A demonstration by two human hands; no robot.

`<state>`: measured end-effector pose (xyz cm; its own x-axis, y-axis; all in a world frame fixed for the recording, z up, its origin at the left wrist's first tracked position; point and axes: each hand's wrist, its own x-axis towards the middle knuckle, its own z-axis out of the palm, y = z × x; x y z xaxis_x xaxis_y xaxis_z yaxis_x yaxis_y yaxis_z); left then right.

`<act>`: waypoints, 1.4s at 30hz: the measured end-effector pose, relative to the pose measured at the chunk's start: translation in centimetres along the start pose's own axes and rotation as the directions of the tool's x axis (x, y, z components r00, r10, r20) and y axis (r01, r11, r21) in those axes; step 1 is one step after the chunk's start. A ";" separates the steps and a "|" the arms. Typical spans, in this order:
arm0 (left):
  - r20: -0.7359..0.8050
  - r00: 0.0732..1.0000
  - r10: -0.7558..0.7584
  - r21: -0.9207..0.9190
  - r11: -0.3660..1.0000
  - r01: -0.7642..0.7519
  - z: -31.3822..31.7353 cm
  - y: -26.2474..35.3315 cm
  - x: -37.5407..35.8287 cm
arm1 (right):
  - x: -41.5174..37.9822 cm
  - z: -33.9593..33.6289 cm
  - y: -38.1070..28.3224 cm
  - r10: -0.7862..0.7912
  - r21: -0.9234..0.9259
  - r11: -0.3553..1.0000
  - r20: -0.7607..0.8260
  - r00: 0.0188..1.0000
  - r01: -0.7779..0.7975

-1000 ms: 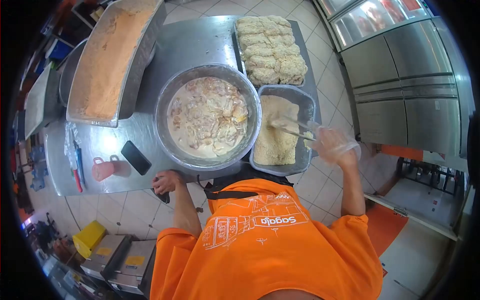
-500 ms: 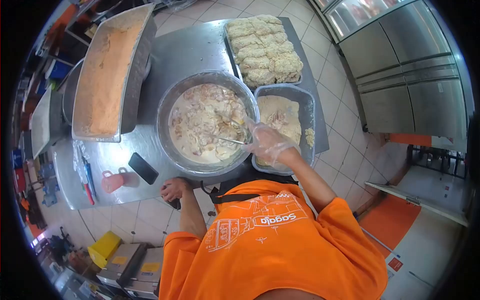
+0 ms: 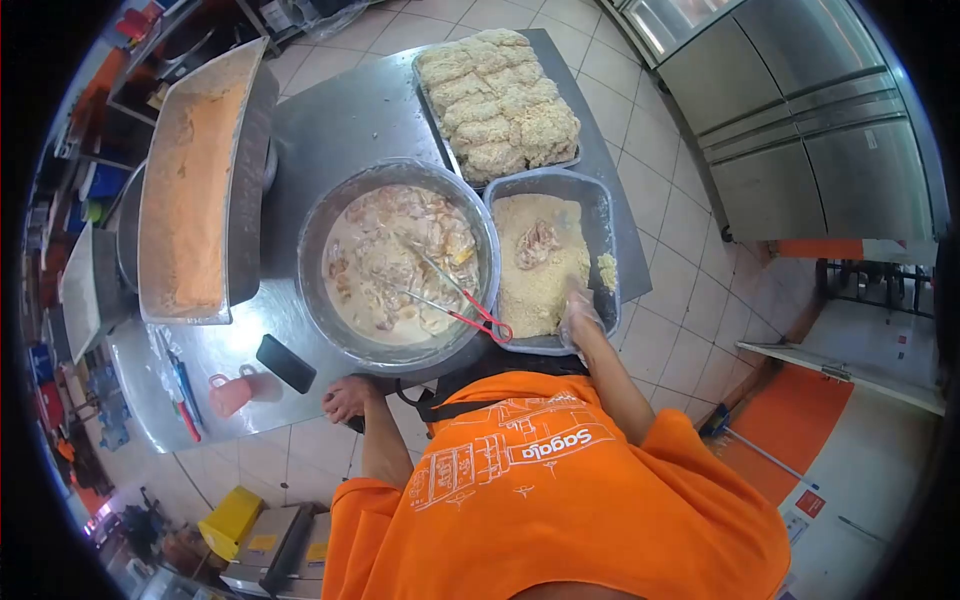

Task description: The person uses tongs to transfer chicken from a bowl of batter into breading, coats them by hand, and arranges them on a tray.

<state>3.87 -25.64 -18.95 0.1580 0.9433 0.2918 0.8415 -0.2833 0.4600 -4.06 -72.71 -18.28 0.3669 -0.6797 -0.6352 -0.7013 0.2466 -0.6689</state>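
My right hand (image 3: 583, 318), in a clear plastic glove, reaches into the near right corner of a grey tub (image 3: 604, 220) of crumb coating (image 3: 530, 300). Its fingertips are sunk in the crumbs and hidden. A piece of raw meat (image 3: 538, 246) lies on the crumbs, partly coated. Beside the tub, a big round bowl (image 3: 312, 300) holds raw meat pieces in pale batter (image 3: 385, 270). Red-handled tongs (image 3: 470, 308) lean in the bowl, handles over its rim. At the table's front edge my bare left hand (image 3: 350, 400) is closed around something dark I cannot make out.
Breaded pieces (image 3: 500, 105) are piled on a tray at the back. A deep metal pan (image 3: 250, 190) with orange powder stands left. A phone (image 3: 286, 363), a pink cup (image 3: 230, 396) and a red-handled tool (image 3: 188, 420) lie on the metal table (image 3: 340, 110). Steel refrigerators (image 3: 800, 120) stand right.
My right hand has let go of the tongs, leaving them in the bowl, and has moved right and down into the crumb tub. My left hand stays at the table edge.
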 end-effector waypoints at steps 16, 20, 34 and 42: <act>-0.007 1.000 0.001 0.011 1.000 -0.001 0.4 0.1 0.0 | -6.5 3.2 -6.2 -0.306 -0.649 0.663 0.217 0.927 0.372; -0.001 1.000 -0.022 0.017 1.000 0.022 0.6 0.2 -0.2 | -7.3 2.0 -8.9 -0.042 -0.071 0.996 0.238 0.970 0.060; -0.029 0.998 -0.049 0.040 0.998 0.050 0.1 -0.4 0.3 | -0.4 7.6 -15.1 -0.603 -0.777 0.320 0.274 0.749 0.542; -0.045 0.991 -0.126 0.070 0.989 0.129 0.2 0.3 -0.2 | -6.4 6.3 -17.8 -0.573 -0.753 0.267 0.378 0.727 0.602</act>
<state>4.16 -25.87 -19.06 0.0272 0.9627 0.2690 0.8889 -0.1464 0.4342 9.87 -68.37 -4.75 0.8996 -0.3743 -0.2250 -0.4267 -0.8630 -0.2704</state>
